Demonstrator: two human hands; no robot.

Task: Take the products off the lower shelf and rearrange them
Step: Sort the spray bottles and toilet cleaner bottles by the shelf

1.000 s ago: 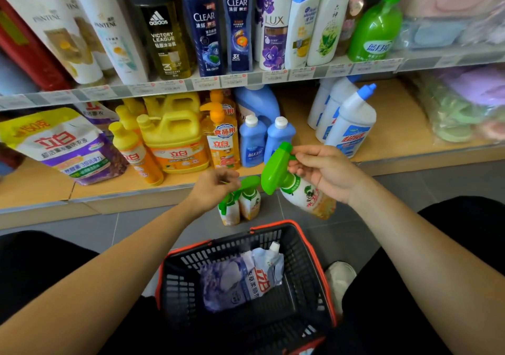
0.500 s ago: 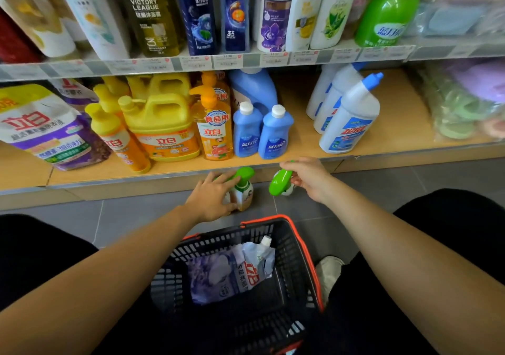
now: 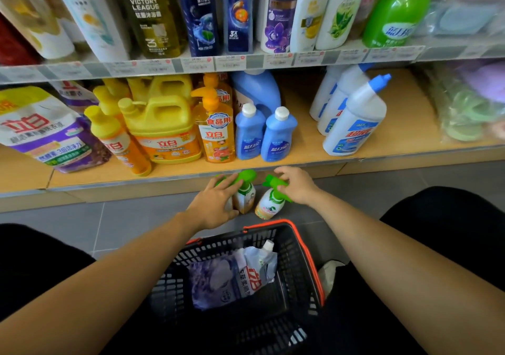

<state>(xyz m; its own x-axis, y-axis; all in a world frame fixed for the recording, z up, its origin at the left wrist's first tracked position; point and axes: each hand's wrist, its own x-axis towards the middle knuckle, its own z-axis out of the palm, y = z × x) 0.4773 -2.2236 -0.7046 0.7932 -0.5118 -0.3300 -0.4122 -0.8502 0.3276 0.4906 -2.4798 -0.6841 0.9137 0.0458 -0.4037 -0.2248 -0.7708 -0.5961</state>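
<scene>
1. Position: three green-topped sprays, as far as I can count, stand on the floor (image 3: 136, 218) just ahead of both hands, below the front lip of the lower shelf (image 3: 300, 150). They are already off the shelf.
2. The left hand (image 3: 214, 204) lies over the pair of spray bottles (image 3: 246, 197), fingers spread across their green tops. One bottle of the pair is mostly hidden under the palm. I cannot tell whether this is a real grip or only a steadying touch.
3. The right hand (image 3: 299, 186) has its fingers curled round the trigger head of the single spray bottle (image 3: 269, 204), just to the inside of that hand. The hands are apart, with this bottle between them.
4. Key relation: the single bottle's long axis is near upright, base on the floor and nozzle pointing towards the left hand. The right hand is nearer and already has it from above.
5. Directly beyond both hands the shelf front is bare, short of the blue bottles (image 3: 277, 136). I judge a lift up and forward would return the sprays there.
6. Containers: the basket (image 3: 310, 248) sits nearer me than both hands, between the forearms. It holds one refill pouch (image 3: 232, 278), lying flat with its spout towards the right-hand side. I can make out nothing else inside.
</scene>
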